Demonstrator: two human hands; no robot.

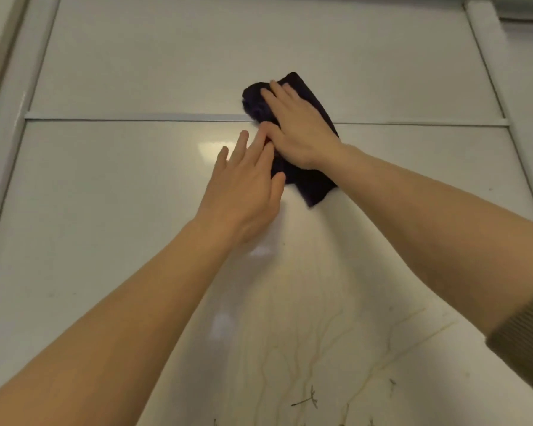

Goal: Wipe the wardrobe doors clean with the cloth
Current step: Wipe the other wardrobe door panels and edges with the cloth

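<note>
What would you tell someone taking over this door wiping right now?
Right hand: fingers flat, pressing the dark folded cloth on the glossy white wardrobe door, over its horizontal silver strip.
Left hand: open, flat on the lower panel, just beside the cloth.
Done: cannot tell how much is wiped.
Left: lower panel, where small specks show, and the rest of the doors.

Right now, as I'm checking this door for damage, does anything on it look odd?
Yes. Low on the wardrobe door, below the cloth, thin branching lines and dark twig-like marks show. Printed pattern or cracks and dirt: I cannot tell.
</note>
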